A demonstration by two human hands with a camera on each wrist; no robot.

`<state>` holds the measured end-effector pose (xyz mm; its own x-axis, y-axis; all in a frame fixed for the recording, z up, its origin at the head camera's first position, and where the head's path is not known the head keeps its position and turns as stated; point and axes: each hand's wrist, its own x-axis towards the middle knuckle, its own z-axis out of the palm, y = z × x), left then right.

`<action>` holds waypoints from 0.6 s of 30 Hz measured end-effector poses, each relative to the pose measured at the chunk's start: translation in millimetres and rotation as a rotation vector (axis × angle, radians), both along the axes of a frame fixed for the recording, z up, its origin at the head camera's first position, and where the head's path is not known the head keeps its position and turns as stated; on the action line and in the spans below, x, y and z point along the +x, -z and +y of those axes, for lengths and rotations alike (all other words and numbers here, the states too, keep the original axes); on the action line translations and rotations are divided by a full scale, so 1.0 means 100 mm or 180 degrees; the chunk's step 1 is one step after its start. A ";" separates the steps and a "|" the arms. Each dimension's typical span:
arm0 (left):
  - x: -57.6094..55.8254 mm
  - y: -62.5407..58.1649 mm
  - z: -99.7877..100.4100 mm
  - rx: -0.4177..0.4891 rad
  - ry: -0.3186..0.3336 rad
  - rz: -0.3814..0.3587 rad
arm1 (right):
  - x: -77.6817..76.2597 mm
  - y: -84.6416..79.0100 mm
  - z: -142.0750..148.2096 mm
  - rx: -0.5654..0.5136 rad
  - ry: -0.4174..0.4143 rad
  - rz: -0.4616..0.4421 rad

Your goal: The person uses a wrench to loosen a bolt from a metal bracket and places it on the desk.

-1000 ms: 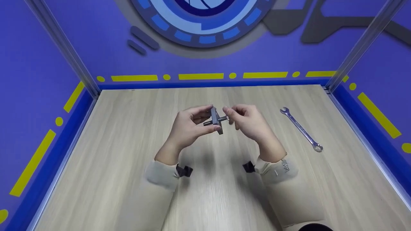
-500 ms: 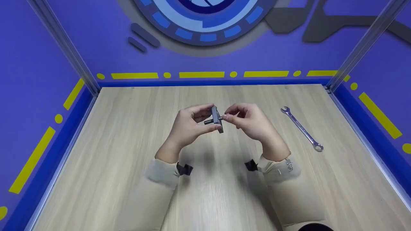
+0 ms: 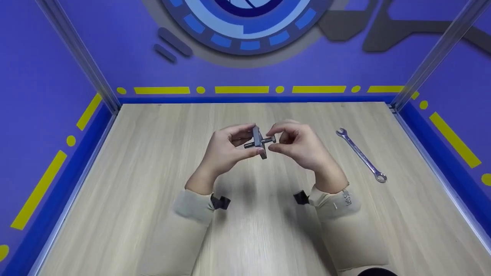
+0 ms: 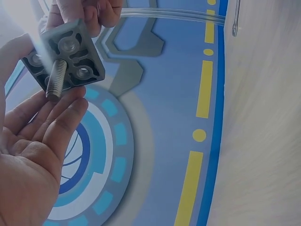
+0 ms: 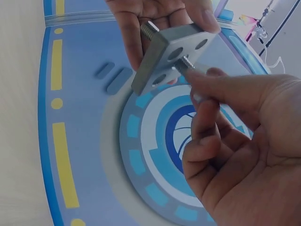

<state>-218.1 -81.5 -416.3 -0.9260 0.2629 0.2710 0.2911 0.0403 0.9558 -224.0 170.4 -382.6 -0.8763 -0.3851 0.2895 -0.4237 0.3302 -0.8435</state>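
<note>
While left fingers (image 3: 242, 128) grip plate (image 3: 256, 136), right fingers (image 3: 282, 148) curl round bolt (image 3: 268, 140); sleeve (image 3: 333, 201): "Less…"

The head camera looks forward and down from above the near side of the table (image 3: 126, 199), far enough back to take in the left hand (image 3: 226, 148), the right hand (image 3: 305, 147) and the back wall (image 3: 245, 78). Each wrist camera looks close along its own hand: the left wrist's faces the grey block's (image 4: 71, 54) recessed side, the right wrist's its smooth side. Both lie sideways — table at opposite edges — and all three share the block and the round emblem (image 3: 245, 36).
</note>
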 end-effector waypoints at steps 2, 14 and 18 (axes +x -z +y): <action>0.01 -0.01 0.00 0.0026 -0.0019 0.0030 | 0.00 -0.02 0.02 0.0056 0.0003 -0.0081; 0.04 -0.02 0.03 0.0015 0.0000 0.0154 | -0.03 0.02 -0.02 0.0186 0.0276 -0.0644; 0.04 -0.02 0.02 -0.0002 -0.0015 0.0166 | -0.02 0.01 -0.01 0.0232 0.0163 -0.0465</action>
<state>-214.1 -79.3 -413.8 -0.9119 0.2587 0.3186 0.3403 0.0426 0.9393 -226.5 169.7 -383.3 -0.9261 -0.3541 0.1303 -0.2792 0.4108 -0.8679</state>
